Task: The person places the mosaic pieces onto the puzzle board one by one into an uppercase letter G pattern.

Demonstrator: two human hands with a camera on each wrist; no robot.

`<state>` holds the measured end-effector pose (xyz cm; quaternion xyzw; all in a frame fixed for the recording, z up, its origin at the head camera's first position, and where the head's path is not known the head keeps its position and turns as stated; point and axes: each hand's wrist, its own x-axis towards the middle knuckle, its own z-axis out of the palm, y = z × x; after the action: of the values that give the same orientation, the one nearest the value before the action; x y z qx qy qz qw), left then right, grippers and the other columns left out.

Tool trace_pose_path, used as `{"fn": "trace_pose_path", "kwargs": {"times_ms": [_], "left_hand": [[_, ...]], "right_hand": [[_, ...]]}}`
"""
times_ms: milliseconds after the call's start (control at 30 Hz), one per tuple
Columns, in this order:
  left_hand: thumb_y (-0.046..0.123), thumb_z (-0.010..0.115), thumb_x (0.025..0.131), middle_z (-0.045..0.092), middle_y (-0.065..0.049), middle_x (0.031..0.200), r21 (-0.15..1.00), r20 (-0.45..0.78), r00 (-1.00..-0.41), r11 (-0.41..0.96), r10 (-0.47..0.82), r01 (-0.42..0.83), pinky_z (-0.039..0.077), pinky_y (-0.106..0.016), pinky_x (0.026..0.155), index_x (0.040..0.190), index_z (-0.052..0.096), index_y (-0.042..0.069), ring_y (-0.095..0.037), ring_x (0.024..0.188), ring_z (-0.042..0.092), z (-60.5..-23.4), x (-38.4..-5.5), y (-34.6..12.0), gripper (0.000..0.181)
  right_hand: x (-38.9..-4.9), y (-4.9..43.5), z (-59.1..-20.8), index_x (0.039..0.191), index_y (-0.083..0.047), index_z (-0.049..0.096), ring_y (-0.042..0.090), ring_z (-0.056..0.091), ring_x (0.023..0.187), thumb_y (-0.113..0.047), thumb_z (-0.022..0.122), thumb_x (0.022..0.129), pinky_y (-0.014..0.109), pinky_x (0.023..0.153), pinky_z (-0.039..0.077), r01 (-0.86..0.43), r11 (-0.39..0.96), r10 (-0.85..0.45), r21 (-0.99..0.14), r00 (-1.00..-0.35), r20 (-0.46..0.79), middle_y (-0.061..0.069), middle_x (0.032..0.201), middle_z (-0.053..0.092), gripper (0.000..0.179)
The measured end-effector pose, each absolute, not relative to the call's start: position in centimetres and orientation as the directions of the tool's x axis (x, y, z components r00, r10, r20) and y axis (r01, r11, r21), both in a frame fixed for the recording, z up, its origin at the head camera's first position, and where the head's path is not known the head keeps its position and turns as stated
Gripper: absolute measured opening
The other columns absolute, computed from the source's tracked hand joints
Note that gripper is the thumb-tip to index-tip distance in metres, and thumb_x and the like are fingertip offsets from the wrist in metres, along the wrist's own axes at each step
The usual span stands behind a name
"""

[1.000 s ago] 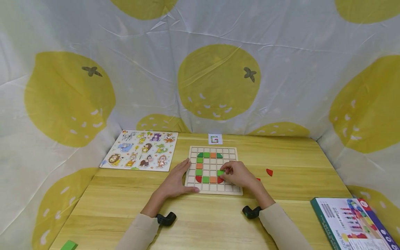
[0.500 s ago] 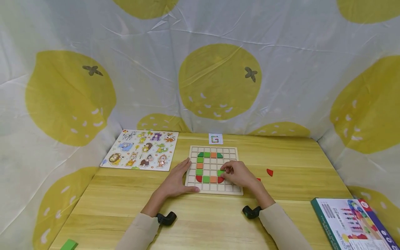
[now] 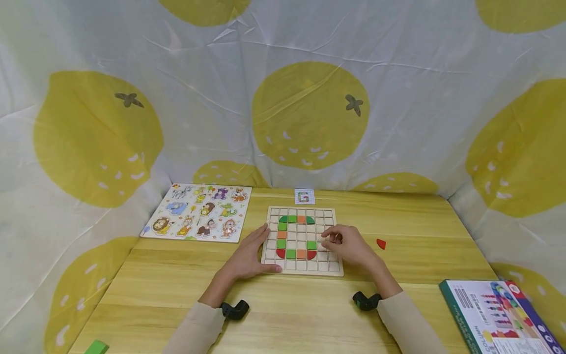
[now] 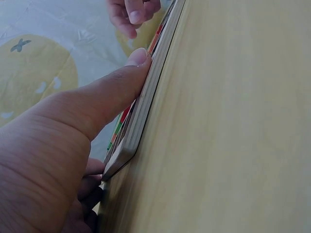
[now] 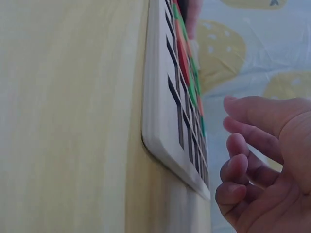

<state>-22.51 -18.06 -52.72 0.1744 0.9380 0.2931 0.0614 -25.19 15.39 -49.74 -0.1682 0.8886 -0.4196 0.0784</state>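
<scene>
A wooden grid board (image 3: 329, 265) lies on the table, with green, orange and red pieces set in its squares in an outline like a G. My left hand (image 3: 248, 253) rests along its left side, fingers stretched out and thumb on the front edge; in the left wrist view the thumb (image 4: 112, 94) touches the rim. Over the board's right part hovers my right hand (image 3: 349, 243), its fingers loosely bent with nothing between them, as the right wrist view confirms. Just left of those fingertips, a green square piece (image 3: 311, 245) sits above a red rounded piece (image 3: 311, 254).
A card with a printed G (image 3: 304, 196) lies behind the board. To the right is a loose red piece (image 3: 381, 244). An animal puzzle (image 3: 199, 214) lies at the left, a boxed toy set (image 3: 499, 314) at the front right, a green block (image 3: 97, 347) at the front left.
My right hand has let go of the green square piece, which stays in the board, and has drawn back to the right. The left hand has stayed in place.
</scene>
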Motion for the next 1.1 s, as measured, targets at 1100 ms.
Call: {"fn": "trace_pose_path", "kwargs": {"times_ms": [1100], "left_hand": [[0.071, 0.081, 0.073, 0.017, -0.008, 0.174, 0.572, -0.007, -0.926, 0.761, 0.379, 0.307, 0.023, -0.057, 0.127, 0.163, 0.027, 0.004, -0.036, 0.159, 0.019, -52.5, -22.5, -18.0, 0.124]], "right_hand": [[-22.8, 26.2, -50.5, 0.110, -0.007, 0.075, 0.013, 0.049, 0.074, 0.001, 0.069, 0.090, 0.023, 0.064, 0.043, -0.224, 0.681, -0.302, -0.697, -0.953, 0.012, 0.002, 0.088, 0.063, 0.022]]}}
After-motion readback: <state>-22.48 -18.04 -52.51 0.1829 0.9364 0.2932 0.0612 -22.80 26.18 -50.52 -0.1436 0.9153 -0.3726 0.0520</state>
